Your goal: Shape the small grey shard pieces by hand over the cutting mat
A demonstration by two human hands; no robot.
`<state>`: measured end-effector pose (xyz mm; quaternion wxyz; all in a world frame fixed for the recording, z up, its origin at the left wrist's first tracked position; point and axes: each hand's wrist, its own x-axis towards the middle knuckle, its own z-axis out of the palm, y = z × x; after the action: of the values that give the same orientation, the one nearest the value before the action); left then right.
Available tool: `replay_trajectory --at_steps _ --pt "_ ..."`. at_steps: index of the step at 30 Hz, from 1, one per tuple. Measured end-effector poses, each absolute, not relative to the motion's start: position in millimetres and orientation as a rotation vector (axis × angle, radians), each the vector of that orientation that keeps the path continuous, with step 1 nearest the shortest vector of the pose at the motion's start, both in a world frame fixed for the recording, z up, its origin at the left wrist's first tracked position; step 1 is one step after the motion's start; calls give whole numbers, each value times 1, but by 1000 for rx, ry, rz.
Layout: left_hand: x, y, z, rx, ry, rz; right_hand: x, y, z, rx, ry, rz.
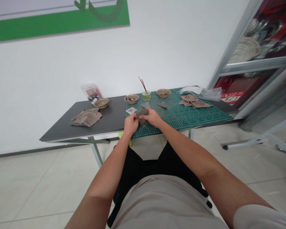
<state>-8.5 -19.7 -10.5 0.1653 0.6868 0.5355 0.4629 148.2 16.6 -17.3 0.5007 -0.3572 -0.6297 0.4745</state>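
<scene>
My right hand is closed round a small grey-brown piece that looks like folded cloth or a small pouch; its exact kind is too small to make out. With fingers pinched together, my left hand grips the left edge of the same piece. Both hands are over the front of a green cutting mat. Just beyond them lies a small white square packet. A clear flat packet and a dark grey flat piece lie farther back on the mat.
Along the back stand a bowl of small pieces, a glass jar with thin sticks, another bowl and a left bowl. Brown cloths lie left and right. A plastic bag sits at back right, beside a glass-doored cabinet.
</scene>
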Motion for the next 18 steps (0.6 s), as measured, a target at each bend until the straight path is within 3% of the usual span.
replay_trajectory --at_steps 11,18 --pt "-14 -10 -12 1568 1219 1435 150 12 -9 -796 -1293 1271" --pt "-11 -9 -14 1608 1273 1497 151 17 -12 -799 -1109 1344"
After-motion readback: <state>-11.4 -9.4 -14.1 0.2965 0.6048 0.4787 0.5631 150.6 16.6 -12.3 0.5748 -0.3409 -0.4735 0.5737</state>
